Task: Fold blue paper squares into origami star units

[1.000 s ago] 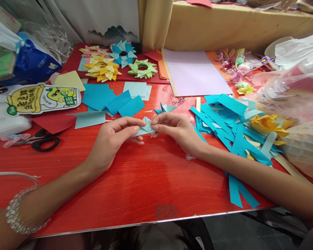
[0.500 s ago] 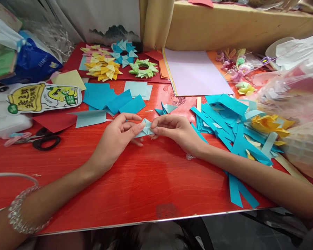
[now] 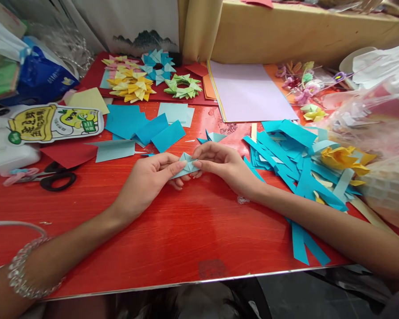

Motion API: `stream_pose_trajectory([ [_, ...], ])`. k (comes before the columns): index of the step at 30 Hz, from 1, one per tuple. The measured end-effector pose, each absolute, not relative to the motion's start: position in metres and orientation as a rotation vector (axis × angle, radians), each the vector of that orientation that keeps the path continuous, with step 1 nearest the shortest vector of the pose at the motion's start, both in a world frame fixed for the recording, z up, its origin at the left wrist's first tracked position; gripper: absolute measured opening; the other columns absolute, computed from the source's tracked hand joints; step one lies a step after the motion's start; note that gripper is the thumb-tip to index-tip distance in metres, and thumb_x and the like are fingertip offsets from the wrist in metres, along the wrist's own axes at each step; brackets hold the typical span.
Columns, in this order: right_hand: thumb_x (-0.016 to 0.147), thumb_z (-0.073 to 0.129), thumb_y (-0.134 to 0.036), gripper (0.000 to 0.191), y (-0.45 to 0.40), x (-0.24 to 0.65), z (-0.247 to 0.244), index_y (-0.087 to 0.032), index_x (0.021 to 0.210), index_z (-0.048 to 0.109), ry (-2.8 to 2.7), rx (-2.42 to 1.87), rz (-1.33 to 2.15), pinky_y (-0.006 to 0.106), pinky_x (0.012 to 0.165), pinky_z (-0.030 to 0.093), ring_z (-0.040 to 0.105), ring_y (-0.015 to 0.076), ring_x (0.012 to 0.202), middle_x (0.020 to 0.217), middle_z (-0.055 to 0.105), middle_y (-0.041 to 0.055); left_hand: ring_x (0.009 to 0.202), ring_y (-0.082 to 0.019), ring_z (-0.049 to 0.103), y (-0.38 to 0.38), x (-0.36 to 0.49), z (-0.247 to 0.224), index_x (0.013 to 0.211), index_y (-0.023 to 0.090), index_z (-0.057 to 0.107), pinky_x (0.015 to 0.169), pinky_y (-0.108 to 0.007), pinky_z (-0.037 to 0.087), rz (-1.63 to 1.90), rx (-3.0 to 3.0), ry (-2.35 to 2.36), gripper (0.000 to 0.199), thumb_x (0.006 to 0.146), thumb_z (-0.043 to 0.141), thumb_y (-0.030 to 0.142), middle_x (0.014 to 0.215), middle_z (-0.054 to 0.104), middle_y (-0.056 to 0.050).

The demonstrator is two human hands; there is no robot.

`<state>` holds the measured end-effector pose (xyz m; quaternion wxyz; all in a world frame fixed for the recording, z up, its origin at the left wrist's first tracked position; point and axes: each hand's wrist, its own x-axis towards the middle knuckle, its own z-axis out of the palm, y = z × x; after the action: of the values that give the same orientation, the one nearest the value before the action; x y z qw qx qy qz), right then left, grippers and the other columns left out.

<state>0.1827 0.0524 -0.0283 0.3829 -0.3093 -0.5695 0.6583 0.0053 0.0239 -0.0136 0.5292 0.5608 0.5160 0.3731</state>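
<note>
A small folded piece of light blue paper (image 3: 189, 165) is pinched between both hands above the red table (image 3: 186, 239). My left hand (image 3: 156, 173) grips its left side, thumb on top and fingers beneath. My right hand (image 3: 219, 163) holds the right edge between thumb and index finger. Crease lines show on the paper's upper face. Just behind my right hand lie small folded blue pieces (image 3: 213, 136). Flat blue sheets (image 3: 126, 120) and a light blue folded sheet (image 3: 115, 150) rest beyond my left hand.
Cut blue paper strips (image 3: 286, 153) are heaped under and beside my right forearm. Black-handled scissors (image 3: 58, 180) lie at left near a printed pouch (image 3: 53, 124). Folded paper rings (image 3: 182, 87) and a stack of lilac paper (image 3: 249, 91) are at the back. A plastic bag (image 3: 382, 133) stands right.
My left fingers have closed in under the paper, and the left thumb has slid slightly right across it. The right hand has barely moved and keeps its pinch.
</note>
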Motion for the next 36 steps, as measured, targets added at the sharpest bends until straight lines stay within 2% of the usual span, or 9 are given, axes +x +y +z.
stream_pose_trajectory([
  [6, 0.085, 0.058, -0.031, 0.019, 0.0528, 0.1835, -0.0288, -0.012, 0.089, 0.060, -1.485, -0.846, 1.751, 0.024, 0.066, 0.056, 0.068, 0.0117, 0.068, 0.076, 0.067, 0.0028, 0.059, -0.007, 0.061, 0.0209, 0.0058, -0.0111, 0.076, 0.020, 0.066, 0.060, -0.015, 0.049, 0.905, 1.427, 1.263, 0.016, 0.084, 0.058, 0.032, 0.067, 0.066, 0.005],
  [11, 0.086, 0.055, -0.029, 0.020, 0.0531, 0.1842, -0.0293, -0.010, 0.084, 0.062, -1.500, -0.881, 1.750, 0.023, 0.062, 0.057, 0.069, 0.0122, 0.065, 0.071, 0.068, 0.0041, 0.060, -0.009, 0.062, 0.0230, 0.0050, -0.0117, 0.078, 0.018, 0.064, 0.060, -0.017, 0.050, 0.833, 1.413, 1.280, 0.020, 0.084, 0.056, 0.035, 0.070, 0.067, 0.003],
  [17, 0.085, 0.057, -0.026, 0.016, 0.0524, 0.1839, -0.0301, -0.011, 0.085, 0.062, -1.478, -0.857, 1.722, 0.022, 0.062, 0.057, 0.068, 0.0116, 0.065, 0.070, 0.067, 0.0024, 0.057, -0.009, 0.060, 0.0285, 0.0025, -0.0131, 0.071, 0.016, 0.061, 0.057, -0.019, 0.048, 0.662, 1.451, 1.261, 0.032, 0.087, 0.051, 0.042, 0.066, 0.065, 0.001],
  [22, 0.086, 0.056, -0.027, 0.017, 0.0531, 0.1832, -0.0318, -0.011, 0.085, 0.062, -1.510, -0.869, 1.712, 0.022, 0.061, 0.056, 0.068, 0.0109, 0.063, 0.068, 0.067, 0.0020, 0.053, -0.006, 0.055, 0.0268, 0.0013, -0.0116, 0.069, 0.016, 0.059, 0.053, -0.017, 0.045, 0.640, 1.493, 1.284, 0.030, 0.087, 0.052, 0.039, 0.063, 0.062, 0.003],
  [36, 0.087, 0.054, -0.029, 0.019, 0.0527, 0.1844, -0.0327, -0.011, 0.084, 0.060, -1.583, -0.905, 1.697, 0.024, 0.061, 0.056, 0.068, 0.0117, 0.063, 0.069, 0.066, 0.0025, 0.054, -0.006, 0.055, 0.0271, 0.0014, -0.0121, 0.070, 0.015, 0.062, 0.054, -0.016, 0.045, 0.645, 1.500, 1.257, 0.027, 0.086, 0.054, 0.035, 0.068, 0.066, 0.002],
])
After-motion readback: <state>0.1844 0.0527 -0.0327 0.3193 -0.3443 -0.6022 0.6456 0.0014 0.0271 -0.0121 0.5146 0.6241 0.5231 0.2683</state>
